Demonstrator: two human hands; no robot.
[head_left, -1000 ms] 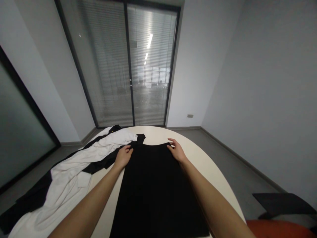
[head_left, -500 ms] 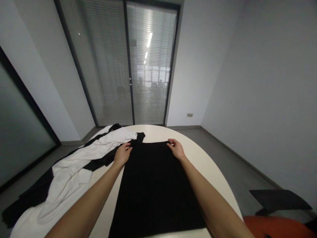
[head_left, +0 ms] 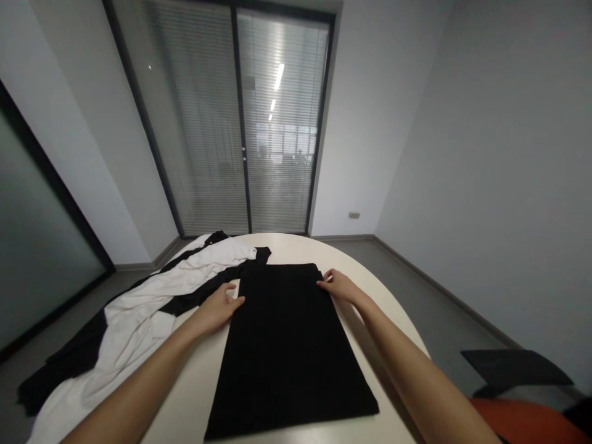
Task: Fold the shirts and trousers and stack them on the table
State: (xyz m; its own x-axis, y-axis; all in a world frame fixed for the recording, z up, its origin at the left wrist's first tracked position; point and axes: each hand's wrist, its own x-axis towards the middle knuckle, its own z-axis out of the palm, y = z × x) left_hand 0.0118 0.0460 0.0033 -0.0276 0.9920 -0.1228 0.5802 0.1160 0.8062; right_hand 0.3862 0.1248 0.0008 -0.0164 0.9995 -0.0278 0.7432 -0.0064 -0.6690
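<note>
A black garment (head_left: pixel 287 339) lies flat as a long rectangle on the white round table (head_left: pixel 393 308), reaching from near me to the far side. My left hand (head_left: pixel 217 306) rests at its left edge, fingers together and touching the cloth. At the right edge, near the far corner, my right hand (head_left: pixel 340 285) touches the fabric with its fingers spread a little. Neither hand lifts the garment.
A heap of white clothing (head_left: pixel 139 308) and black clothing (head_left: pixel 65 364) covers the table's left part. A dark chair (head_left: pixel 513 367) and an orange seat (head_left: pixel 527 422) stand at the lower right. Glass doors with blinds (head_left: pixel 240 123) are behind the table.
Both hands have slid back from the garment's far corners toward me and out to its side edges. The garment now lies flatter and its near end shows fully.
</note>
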